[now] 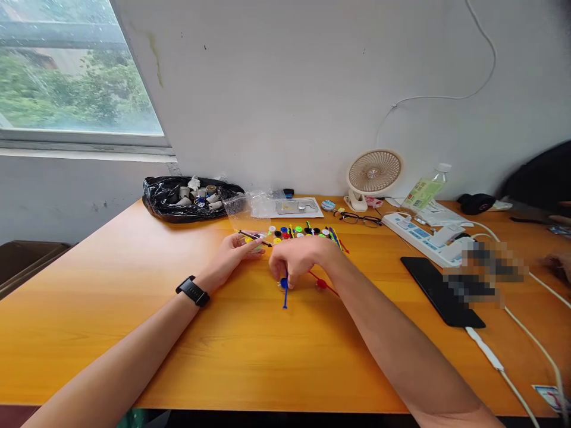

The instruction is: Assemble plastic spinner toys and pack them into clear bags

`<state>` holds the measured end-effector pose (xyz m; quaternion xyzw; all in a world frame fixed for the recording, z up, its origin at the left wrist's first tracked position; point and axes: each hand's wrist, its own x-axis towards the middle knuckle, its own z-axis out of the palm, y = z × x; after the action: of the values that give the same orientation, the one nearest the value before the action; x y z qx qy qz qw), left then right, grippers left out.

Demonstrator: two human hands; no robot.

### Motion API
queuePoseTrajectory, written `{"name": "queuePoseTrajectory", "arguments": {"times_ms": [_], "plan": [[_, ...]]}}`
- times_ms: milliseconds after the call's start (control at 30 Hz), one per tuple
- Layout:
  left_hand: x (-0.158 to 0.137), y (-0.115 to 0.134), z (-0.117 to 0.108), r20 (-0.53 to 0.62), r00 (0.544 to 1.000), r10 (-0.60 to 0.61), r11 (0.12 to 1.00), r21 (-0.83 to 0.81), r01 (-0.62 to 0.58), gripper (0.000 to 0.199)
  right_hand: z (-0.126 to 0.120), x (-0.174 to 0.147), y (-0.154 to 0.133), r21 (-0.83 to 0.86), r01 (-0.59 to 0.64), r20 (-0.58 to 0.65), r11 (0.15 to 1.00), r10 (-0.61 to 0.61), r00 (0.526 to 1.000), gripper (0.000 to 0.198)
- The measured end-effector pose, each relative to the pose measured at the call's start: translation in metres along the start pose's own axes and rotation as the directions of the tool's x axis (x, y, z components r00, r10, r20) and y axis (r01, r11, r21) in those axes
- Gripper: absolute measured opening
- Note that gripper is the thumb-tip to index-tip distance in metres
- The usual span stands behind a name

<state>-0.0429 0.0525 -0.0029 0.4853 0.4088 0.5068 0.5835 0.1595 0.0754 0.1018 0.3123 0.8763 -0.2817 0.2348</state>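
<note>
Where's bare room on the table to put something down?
Left of the watch, the table is bare wood. Another bare patch reaches the front edge, between the forearms. It's crowded beyond the right hand, with colourful little pieces, and rightward, with the power strip and flat black device.

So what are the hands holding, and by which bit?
Right hand: a blue stick, seemingly by its far end. Left hand: seemingly a dark stick; where it's gripped I can't tell.
</note>
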Motion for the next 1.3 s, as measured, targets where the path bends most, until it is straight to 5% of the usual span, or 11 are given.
{"name": "queuePoseTrajectory", "arguments": {"times_ms": [133, 267, 333, 467, 567, 733, 900, 1100, 1300], "plan": [[-0.001, 0.004, 0.002, 0.045, 0.998, 0.043, 0.999, 0.025, -0.045, 0.048, -0.009, -0.013, 0.007, 0.113, 0.262, -0.176, 0.958, -0.24, 0.955, 0.035], [-0.006, 0.01, 0.008, 0.064, 0.998, 0.029, 0.992, 0.119, -0.036, 0.046, -0.019, -0.035, 0.007, 0.28, 0.472, -0.496, 0.836, -0.296, 0.816, 0.035], [-0.009, 0.011, 0.011, 0.052, 0.999, 0.017, 0.988, 0.154, -0.024, 0.047, -0.022, -0.044, 0.006, 0.331, 0.553, -0.681, 0.765, -0.212, 0.701, 0.037], [-0.014, 0.011, 0.016, 0.075, 0.994, 0.082, 0.961, 0.26, -0.098, 0.04, -0.027, -0.049, 0.005, 0.291, 0.664, -0.921, 0.689, 0.012, 0.39, 0.041], [-0.017, 0.012, 0.02, 0.131, 0.985, 0.111, 0.93, 0.335, -0.15, 0.038, -0.029, -0.045, 0.007, 0.269, 0.687, -0.954, 0.675, 0.092, 0.284, 0.045], [-0.019, 0.012, 0.023, 0.229, 0.97, 0.087, 0.933, 0.322, -0.16, 0.041, -0.027, -0.036, 0.008, 0.285, 0.626, -0.945, 0.726, 0.103, 0.311, 0.042], [-0.018, 0.011, 0.02, 0.198, 0.969, 0.149, 0.884, 0.413, -0.22, 0.041, -0.024, -0.033, 0.006, 0.268, 0.571, -0.942, 0.776, 0.087, 0.325, 0.031], [-0.018, 0.013, 0.018, 0.181, 0.953, 0.243, 0.848, 0.437, -0.299, 0.034, -0.024, -0.043, 0.004, 0.214, 0.359, -0.916, 0.908, 0.059, 0.396, 0.019], [-0.015, 0.01, 0.015, 0.207, 0.945, 0.251, 0.841, 0.437, -0.319, 0.034, -0.026, -0.05, 0.003, 0.224, 0.345, -0.9, 0.911, 0.057, 0.433, 0.01]]}}
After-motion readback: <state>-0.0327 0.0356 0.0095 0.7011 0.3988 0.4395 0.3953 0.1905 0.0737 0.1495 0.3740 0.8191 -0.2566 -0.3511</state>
